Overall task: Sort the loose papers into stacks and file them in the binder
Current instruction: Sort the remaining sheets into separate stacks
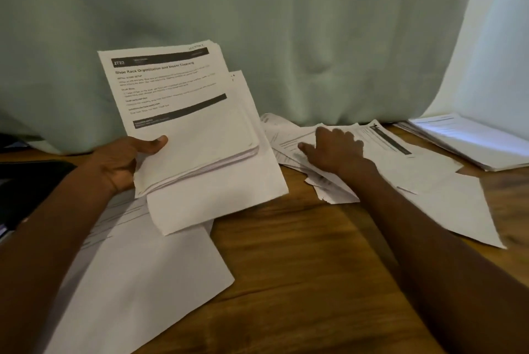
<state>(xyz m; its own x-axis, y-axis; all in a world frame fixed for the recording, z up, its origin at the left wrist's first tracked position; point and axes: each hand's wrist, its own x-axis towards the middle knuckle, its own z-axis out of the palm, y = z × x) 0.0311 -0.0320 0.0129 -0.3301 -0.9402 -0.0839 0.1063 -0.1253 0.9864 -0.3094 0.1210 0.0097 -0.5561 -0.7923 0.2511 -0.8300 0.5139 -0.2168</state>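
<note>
- My left hand [123,161] grips a thick stack of papers [194,136], thumb on top, fingers curled under; stack tilted up off the worktop [300,267].
- Right hand [335,150] lies flat on the loose sheets [386,159] to the right, fingers spread, pressing, not pinching.
- More sheets [137,273] lie below my left fingers; a neat pile [469,141] sits far right, past my right fingers.
- Dark thing [31,181] left of my left wrist, maybe the binder, can't tell.
- Step now, I reckon: pick next sheet w/ right hand. Best to slide just the top one free w/ fingertips, check its header, then add to the matching stack, edges squared.
- Top page reads "Shoe Rack Organization and Insole Cleaning", no. "2722" in black bar; rest too blurry.
</note>
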